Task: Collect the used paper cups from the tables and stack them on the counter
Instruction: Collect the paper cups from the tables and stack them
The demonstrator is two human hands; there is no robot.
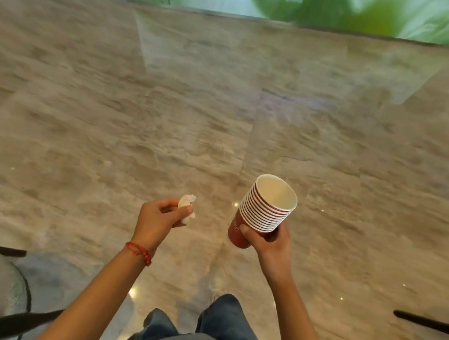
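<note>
**Red paper cups in hand, counter not in view**

Red-walled, white-lined nested stack of paper cups (pixel 265 207) sits in the right hand (pixel 268 239); fingers wrapped round the bottom cup's wall, thumb on the near side. Firm closed grip, stack tilted w/ mouth facing up and away. Held out front at roughly waist level, above the floor, not resting on anything.

Left hand (pixel 157 215) pinches a crumpled white tissue wad (pixel 186 207) btwn thumb and fingertips, rest of the fingers curled. Red thread bracelet (pixel 140 252) on that wrist.

Progress, my read: collecting mostly done or well underway, about a dozen rims showing in the stack. Stacking on counter not done yet; no counter visible. Can't tell if more cups are left on tables.

Cup look: rims tight and even, top cup interior looks clean and dry, no visible crushing. Small print on the bottom cup, unreadable.

Around: glossy beige marble floor (pixel 169 108), round glass table edge (pixel 20 292) lower left, dark chair legs (pixel 428 325) at the sides, green plants behind a window (pixel 345 8) up top, blurred.
</note>
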